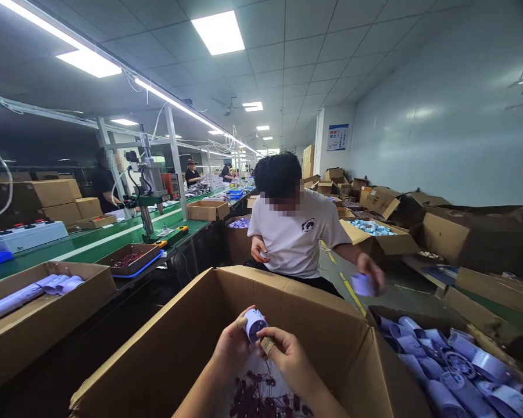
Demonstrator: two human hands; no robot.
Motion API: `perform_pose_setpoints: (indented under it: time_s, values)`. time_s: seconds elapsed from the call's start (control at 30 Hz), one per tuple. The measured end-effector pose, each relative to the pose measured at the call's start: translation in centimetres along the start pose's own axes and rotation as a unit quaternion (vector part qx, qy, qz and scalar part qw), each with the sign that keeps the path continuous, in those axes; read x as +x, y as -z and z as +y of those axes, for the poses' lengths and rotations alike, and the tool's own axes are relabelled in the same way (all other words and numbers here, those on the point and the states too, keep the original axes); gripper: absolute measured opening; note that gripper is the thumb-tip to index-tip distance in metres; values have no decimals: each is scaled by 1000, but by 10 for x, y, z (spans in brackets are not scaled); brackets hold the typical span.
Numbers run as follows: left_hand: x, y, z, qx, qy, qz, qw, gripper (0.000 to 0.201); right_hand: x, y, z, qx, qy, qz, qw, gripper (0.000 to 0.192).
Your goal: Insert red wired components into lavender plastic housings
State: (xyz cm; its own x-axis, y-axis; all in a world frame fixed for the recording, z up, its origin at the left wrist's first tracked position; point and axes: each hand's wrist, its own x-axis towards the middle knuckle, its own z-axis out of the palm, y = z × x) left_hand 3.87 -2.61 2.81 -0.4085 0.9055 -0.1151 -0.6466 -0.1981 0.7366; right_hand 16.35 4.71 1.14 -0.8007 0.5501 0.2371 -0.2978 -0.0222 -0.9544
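One view only: head cam on the worker, looking fwd and slightly down along the factory aisle. Close on the open cardboard box [187, 348] at bottom edge; ceiling lights and far wall also in frame. Nothing shared w/ other views.

A person in a white T-shirt [294, 232] is seen seated opposite, with a pale blue piece [363, 284] held out in one hand. A carton at the right [453, 363] is filled with pale blue sleeves. A green conveyor line [91, 238] is laid along the left, with a press machine [150, 186] mounted on it and a tray of dark red parts [131, 259] set at its edge. Rolled pale sheets are kept in a carton at the left [35, 290]. Open cartons [383, 232] are scattered along the wall.
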Motion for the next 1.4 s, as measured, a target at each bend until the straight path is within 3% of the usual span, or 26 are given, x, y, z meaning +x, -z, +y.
perform_pose_setpoints:
  time_s: [0.2,0.3,0.5,0.67,1.0,1.1,1.3,1.4]
  values:
    - [-1,1,-6,2,-22,-14,1000,75,3,1,0,49,-5,30,998,57]
    - [-1,1,-6,5,-23,-12,1000,70,1,0,0,-19,22,32,999,51]
    - [0,0,-9,-11,-13,-13,1000,40,-3,-3,2,-185,76,68,977,28]
    - [-1,-1,-9,-33,-7,7,999,42,-3,-3,4,-257,123,78,955,16]
    - [-3,-4,-8,-40,-31,-2,999,49,-7,-9,9,-325,155,181,915,20]
    - [-5,-7,-10,-51,-30,-3,998,45,-9,-10,12,-376,201,195,883,26]
    - [-9,-11,-14,-55,-15,-34,998,44,-10,-11,13,-510,252,243,786,39]
    - [-11,-12,-16,-49,-7,-47,998,32,-11,-12,8,-528,260,261,765,39]
